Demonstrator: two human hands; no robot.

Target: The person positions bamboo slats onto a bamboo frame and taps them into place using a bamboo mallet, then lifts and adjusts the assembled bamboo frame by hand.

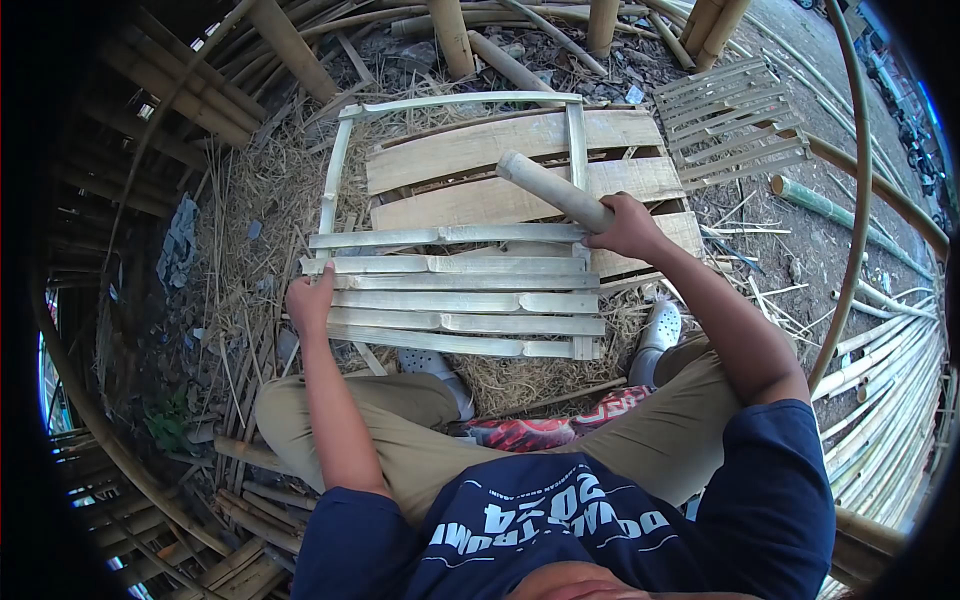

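In the head view a slatted bamboo frame (465, 301) lies before me, with several pale split slats set across two side strips. My left hand (311, 297) is at the slats' left ends, its thumb pointing up along them; its other fingers are mostly hidden. My right hand (630, 228) is wrapped round one end of a thick bamboo stick (548, 188), which points up and to the left over the frame's right side strip (577, 145). Beyond the slats, the far end strip (460, 99) joins the two side strips.
Wooden boards (520, 145) lie under the frame. A finished-looking slatted panel (730, 115) rests at the upper right. Bamboo poles (890, 385) are piled at the right, and upright posts (452, 38) stand at the back. Straw and shavings (255, 190) cover the ground.
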